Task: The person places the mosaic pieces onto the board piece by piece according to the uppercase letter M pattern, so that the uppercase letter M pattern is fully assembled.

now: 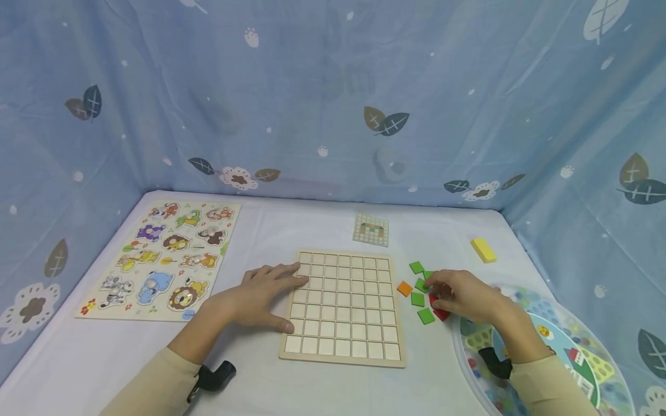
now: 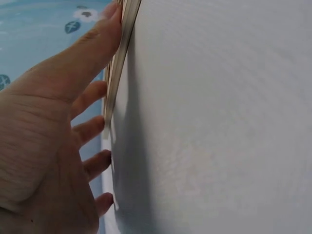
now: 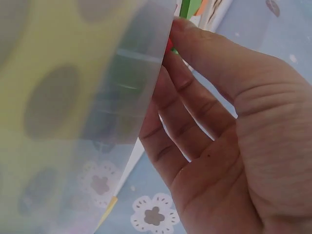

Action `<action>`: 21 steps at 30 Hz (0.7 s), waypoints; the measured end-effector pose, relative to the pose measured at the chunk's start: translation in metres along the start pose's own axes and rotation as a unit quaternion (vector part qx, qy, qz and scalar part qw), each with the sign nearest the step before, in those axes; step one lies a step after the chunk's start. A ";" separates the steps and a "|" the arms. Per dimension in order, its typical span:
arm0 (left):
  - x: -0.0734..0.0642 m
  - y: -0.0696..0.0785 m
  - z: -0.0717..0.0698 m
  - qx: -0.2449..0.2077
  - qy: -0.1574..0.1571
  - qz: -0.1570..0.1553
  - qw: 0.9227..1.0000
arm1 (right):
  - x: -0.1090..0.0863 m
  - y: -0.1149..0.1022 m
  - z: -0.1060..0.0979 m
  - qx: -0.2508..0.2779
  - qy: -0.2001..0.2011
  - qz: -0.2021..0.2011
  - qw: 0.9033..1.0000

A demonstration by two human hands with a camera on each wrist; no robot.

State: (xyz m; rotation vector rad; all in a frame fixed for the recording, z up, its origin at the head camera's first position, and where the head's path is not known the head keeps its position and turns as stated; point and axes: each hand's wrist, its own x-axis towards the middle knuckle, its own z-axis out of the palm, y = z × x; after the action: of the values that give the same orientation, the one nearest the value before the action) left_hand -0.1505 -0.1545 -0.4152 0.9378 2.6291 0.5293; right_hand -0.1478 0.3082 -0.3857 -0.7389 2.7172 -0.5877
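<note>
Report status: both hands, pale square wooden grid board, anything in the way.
Left hand, fingers spread, at left edge of board. Right hand at flat red tiles, grip unclear. Orange square tile, green square tiles between right hand and board.

Head view's up over the near side of the grid board [image 1: 342, 306], facing forward and down, far enough back to fit all of it plus the curtain [image 1: 312, 104] behind. Left wrist one's super close, low and tipped sideways just left of the board, looking past the left hand [image 2: 53, 112] at its edge; head view shares both. Right wrist one's also close, right of the board, half blocked by a see-through round case [image 1: 567, 323]. Head view shares that and the right hand [image 3: 224, 165].
</note>
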 end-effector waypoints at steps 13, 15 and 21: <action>-0.001 -0.006 0.003 -0.026 -0.005 0.009 1.000 | 0.004 -0.001 0.001 0.007 0.000 0.014 1.000; -0.002 -0.007 0.003 -0.032 -0.009 0.013 0.999 | 0.002 0.000 0.000 0.016 0.002 0.014 1.000; -0.003 -0.012 0.003 -0.070 -0.036 0.032 0.996 | -0.002 0.003 -0.006 0.070 -0.005 0.010 0.997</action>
State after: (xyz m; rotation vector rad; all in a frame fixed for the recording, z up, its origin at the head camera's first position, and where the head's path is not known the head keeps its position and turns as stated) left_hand -0.1534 -0.1644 -0.4225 0.9814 2.4688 0.6726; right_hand -0.1495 0.3128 -0.3818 -0.6768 2.6385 -0.7586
